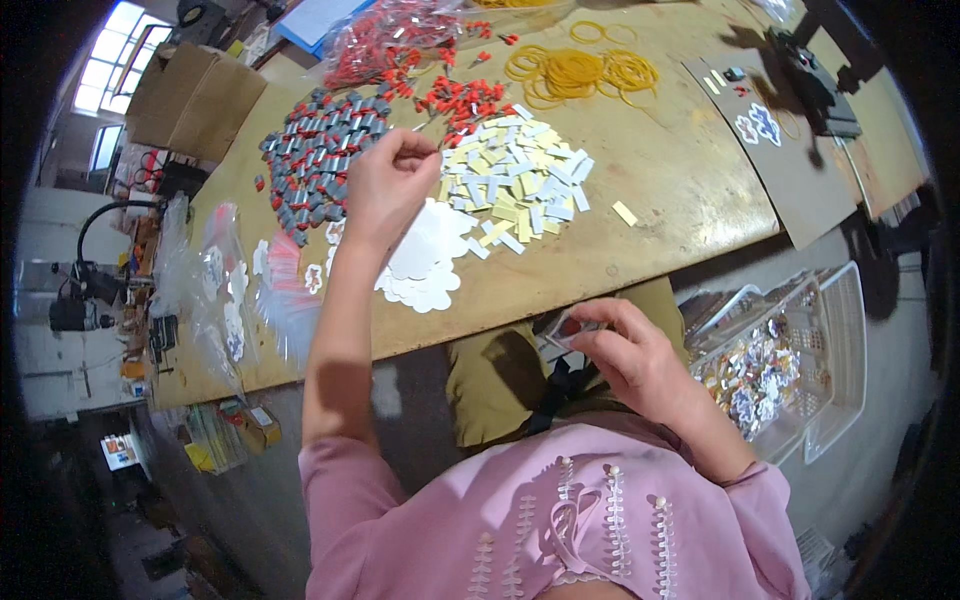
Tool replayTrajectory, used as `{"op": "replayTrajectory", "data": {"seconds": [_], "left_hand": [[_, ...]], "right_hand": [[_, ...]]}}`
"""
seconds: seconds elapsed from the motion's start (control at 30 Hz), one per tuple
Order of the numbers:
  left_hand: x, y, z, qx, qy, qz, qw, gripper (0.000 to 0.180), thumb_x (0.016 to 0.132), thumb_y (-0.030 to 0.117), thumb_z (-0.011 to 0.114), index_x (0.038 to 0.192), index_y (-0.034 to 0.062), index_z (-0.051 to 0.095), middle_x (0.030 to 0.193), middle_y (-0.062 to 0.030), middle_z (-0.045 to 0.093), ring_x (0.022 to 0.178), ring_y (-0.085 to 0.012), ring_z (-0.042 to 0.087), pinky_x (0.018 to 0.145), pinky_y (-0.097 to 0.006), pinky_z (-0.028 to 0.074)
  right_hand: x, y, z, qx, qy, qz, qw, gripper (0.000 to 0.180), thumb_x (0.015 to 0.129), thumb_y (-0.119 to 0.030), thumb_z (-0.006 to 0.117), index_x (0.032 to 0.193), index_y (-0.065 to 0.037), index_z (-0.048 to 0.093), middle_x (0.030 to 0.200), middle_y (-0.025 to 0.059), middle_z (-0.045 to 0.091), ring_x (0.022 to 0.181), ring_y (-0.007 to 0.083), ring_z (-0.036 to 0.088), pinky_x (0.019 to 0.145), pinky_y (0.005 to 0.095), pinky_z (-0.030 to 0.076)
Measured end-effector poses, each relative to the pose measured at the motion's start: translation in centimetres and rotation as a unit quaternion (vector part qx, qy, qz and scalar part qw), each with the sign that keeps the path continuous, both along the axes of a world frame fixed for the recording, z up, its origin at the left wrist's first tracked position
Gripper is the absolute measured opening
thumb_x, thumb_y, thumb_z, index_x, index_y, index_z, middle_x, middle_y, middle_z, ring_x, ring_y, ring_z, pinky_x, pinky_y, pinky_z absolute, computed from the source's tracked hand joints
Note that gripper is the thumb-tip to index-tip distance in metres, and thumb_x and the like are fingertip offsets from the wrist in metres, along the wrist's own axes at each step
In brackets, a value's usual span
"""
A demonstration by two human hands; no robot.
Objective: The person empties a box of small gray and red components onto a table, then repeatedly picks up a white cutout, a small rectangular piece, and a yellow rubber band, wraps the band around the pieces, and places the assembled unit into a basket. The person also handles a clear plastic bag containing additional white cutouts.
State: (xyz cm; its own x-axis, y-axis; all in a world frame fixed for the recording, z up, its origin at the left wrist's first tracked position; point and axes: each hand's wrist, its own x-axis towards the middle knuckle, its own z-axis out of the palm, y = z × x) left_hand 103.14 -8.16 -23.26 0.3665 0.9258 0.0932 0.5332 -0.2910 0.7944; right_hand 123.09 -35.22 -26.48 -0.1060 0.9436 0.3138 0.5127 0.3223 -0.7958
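My left hand (pixel 388 190) is raised over the table with its thumb and fingers pinched together. What it holds, if anything, is too small to make out. Beneath and beside it lie a heap of grey blocks with red parts (pixel 325 150), a pile of small red-tipped pieces (pixel 462 103) and a mound of pale yellow and white strips (pixel 520 180). White scalloped cards (pixel 430 250) lie just below that mound. Above my lap, my right hand (pixel 635 360) grips a small clear plastic bag (pixel 566 326) with something dark red in it.
Yellow rubber bands (pixel 575 75) lie toward the table's far side, beside a plastic bag of red pieces (pixel 385 42). Fanned clear bags (pixel 285 305) are at the left. A white plastic basket (pixel 845 350) of packed pieces stands at my right. A cardboard box (pixel 190 100) sits far left.
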Motion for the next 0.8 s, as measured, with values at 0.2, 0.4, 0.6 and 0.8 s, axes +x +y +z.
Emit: {"op": "replayTrajectory", "data": {"seconds": [0.2, 0.4, 0.6, 0.8], "left_hand": [[1.3, -13.1, 1.9, -0.103, -0.195, -0.25, 0.943, 0.02, 0.082, -0.001, 0.076, 0.1, 0.0044, 0.07, 0.099, -0.0055, 0.072, 0.091, -0.0162, 0.068, 0.086, -0.03, 0.053], [2.7, -13.9, 0.5, 0.066, -0.066, -0.321, 0.942, 0.023, 0.077, -0.001, 0.078, 0.098, 0.0073, 0.073, 0.105, -0.0101, 0.071, 0.099, -0.0264, 0.066, 0.086, -0.035, 0.051], [7.7, -7.7, 1.9, 0.162, 0.0, -0.279, 0.947, 0.012, 0.086, 0.003, 0.072, 0.098, 0.0038, 0.073, 0.093, -0.0128, 0.07, 0.089, -0.0314, 0.066, 0.082, -0.042, 0.052], [18.6, 0.5, -0.7, 0.281, 0.078, -0.28, 0.915, 0.019, 0.092, 0.01, 0.065, 0.109, 0.0102, 0.074, 0.102, -0.0158, 0.066, 0.094, -0.0363, 0.065, 0.084, -0.046, 0.053]], "right_hand": [[0.5, 0.7, 1.2, 0.011, 0.005, -0.007, 1.0, 0.027, 0.08, 0.007, 0.067, 0.106, -0.002, 0.067, 0.12, 0.0181, 0.062, 0.107, 0.0348, 0.066, 0.086, 0.0389, 0.057], [0.9, 0.4, 1.7, 0.01, 0.026, 0.003, 1.0, 0.024, 0.082, 0.004, 0.067, 0.105, -0.001, 0.069, 0.124, 0.0213, 0.061, 0.109, 0.0353, 0.066, 0.087, 0.0391, 0.058], [2.7, -1.0, 0.3, -0.004, 0.008, -0.023, 1.0, 0.025, 0.08, 0.005, 0.066, 0.104, -0.001, 0.067, 0.127, 0.0204, 0.061, 0.11, 0.0372, 0.066, 0.087, 0.0399, 0.058], [3.1, -1.7, -0.1, -0.013, 0.044, -0.028, 0.999, 0.023, 0.079, 0.004, 0.067, 0.101, -0.001, 0.067, 0.125, 0.0206, 0.062, 0.112, 0.0364, 0.065, 0.089, 0.0404, 0.058]]}}
